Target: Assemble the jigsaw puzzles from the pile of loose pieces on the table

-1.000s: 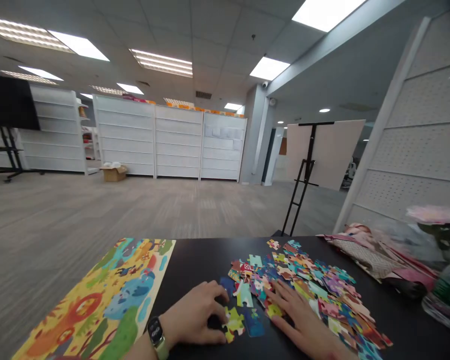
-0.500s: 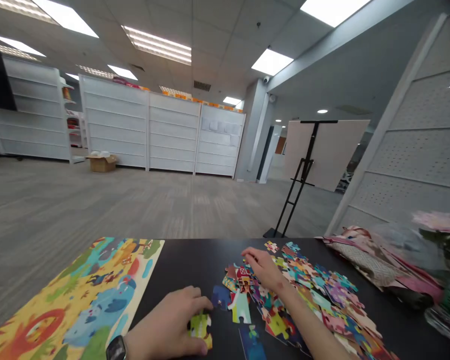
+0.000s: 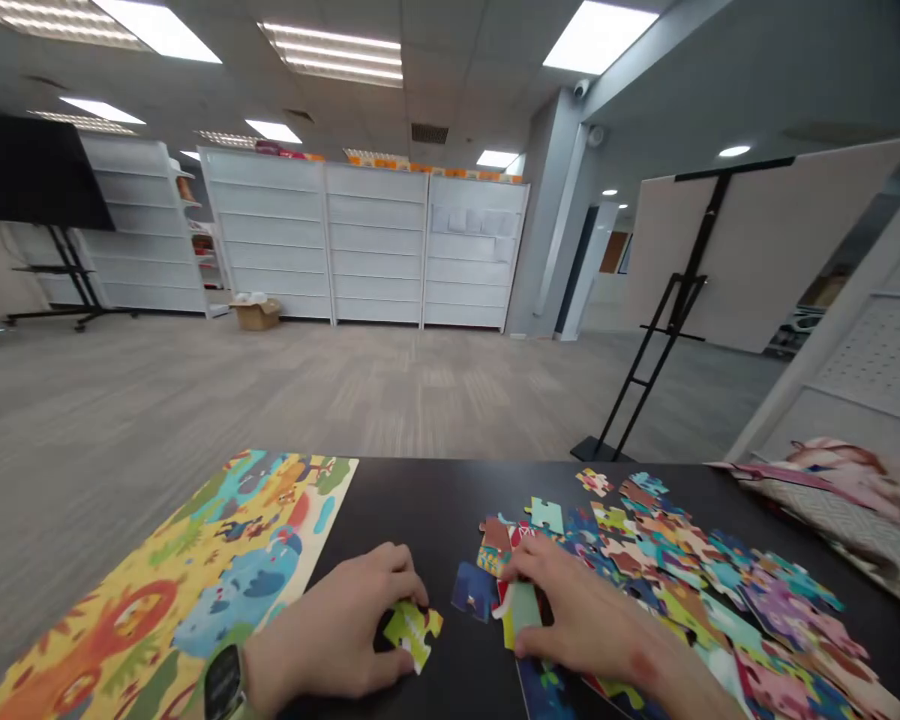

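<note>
My left hand (image 3: 345, 620), with a watch on its wrist, has thumb and fingers closed about a yellow-green puzzle piece (image 3: 412, 630) at the near side of the black table. Just right of it lies a dark blue puzzle piece (image 3: 473, 590). The thumb and fingertips of my right hand (image 3: 570, 605) grip a pale green puzzle piece (image 3: 526, 605) with a yellow-green edge, at the left side of the loose pile (image 3: 690, 570). Past my right fingers sits another pale green piece (image 3: 545, 515). A dark blue strip (image 3: 541, 692) shows partly below my right thumb.
A colourful animal picture sheet (image 3: 232, 580) lies on the left of the black table (image 3: 420, 495). A patterned fabric bag (image 3: 840, 510) rests at the right edge. Beyond the table stand an easel board (image 3: 690, 250), white shelves (image 3: 375, 250) and a cardboard box (image 3: 257, 313).
My right hand has come down from the pile's far left side and closed on the pale green piece. My left hand keeps its piece, now tilted differently. The view has turned left.
</note>
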### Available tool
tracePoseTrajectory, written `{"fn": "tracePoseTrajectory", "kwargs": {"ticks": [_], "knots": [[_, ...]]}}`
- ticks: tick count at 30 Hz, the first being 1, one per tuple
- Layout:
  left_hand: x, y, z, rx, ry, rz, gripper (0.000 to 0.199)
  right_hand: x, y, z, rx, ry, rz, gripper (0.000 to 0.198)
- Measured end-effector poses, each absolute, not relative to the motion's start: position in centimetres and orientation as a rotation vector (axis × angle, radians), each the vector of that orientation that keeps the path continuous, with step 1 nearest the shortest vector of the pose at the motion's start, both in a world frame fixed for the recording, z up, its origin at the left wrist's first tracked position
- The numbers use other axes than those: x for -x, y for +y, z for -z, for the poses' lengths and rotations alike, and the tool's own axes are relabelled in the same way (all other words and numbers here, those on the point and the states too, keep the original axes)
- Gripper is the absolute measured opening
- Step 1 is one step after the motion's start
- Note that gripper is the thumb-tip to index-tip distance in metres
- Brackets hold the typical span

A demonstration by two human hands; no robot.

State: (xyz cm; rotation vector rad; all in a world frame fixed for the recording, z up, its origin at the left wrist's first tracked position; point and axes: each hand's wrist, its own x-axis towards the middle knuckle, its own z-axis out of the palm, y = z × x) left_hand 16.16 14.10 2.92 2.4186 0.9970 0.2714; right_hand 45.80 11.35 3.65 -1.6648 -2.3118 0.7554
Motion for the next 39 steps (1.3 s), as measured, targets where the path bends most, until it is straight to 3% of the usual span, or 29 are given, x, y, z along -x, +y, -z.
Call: {"fn": "tracePoseTrajectory", "kwargs": {"ticks": [4, 11, 15, 20, 22, 25, 29, 34, 39], "knots": [[-16.1, 14.2, -2.5, -2.383, 1.033, -0.266, 0.034, -45.9, 11.5, -3.6, 1.676, -2.235, -0.793, 0.041], [-16.6, 14.6, -2.1, -2.202, 0.994, -0.39, 0.046, -44.6, 11.3, -3.2, 1.352, -2.064, -0.987, 0.013], [-17.0, 13.7, -2.4, -2.11, 0.885, -0.466, 0.026, -43.5, 11.2, -1.8, 1.185, -1.884, -1.216, 0.015], [-18.0, 12.8, -2.5, -2.03, 0.881, -0.558, 0.038, -42.1, 11.2, -0.3, 1.058, -1.679, -1.434, 0.025], [-18.3, 12.9, -2.4, -1.928, 0.887, -0.599, 0.034, -42.0, 11.1, -0.3, 1.035, -1.65, -1.463, 0.028], [-17.9, 13.9, -2.4, -1.869, 0.906, -0.702, 0.02, -42.3, 10.9, -1.0, 1.157, -1.876, -1.223, 0.027], [-16.2, 15.4, -2.8, -1.988, 1.014, -0.686, 0.018, -42.0, 10.2, -2.5, 1.212, -2.346, -0.766, 0.033], [-14.2, 16.2, -2.9, -2.143, 1.03, -0.477, 0.018, -40.2, 9.7, -3.2, 1.359, -2.478, -0.735, 0.056], [-13.4, 16.2, -2.6, -2.304, 1.092, -0.389, 0.022, -40.4, 9.8, -3.3, 1.41, -2.42, -0.742, 0.041]]}}
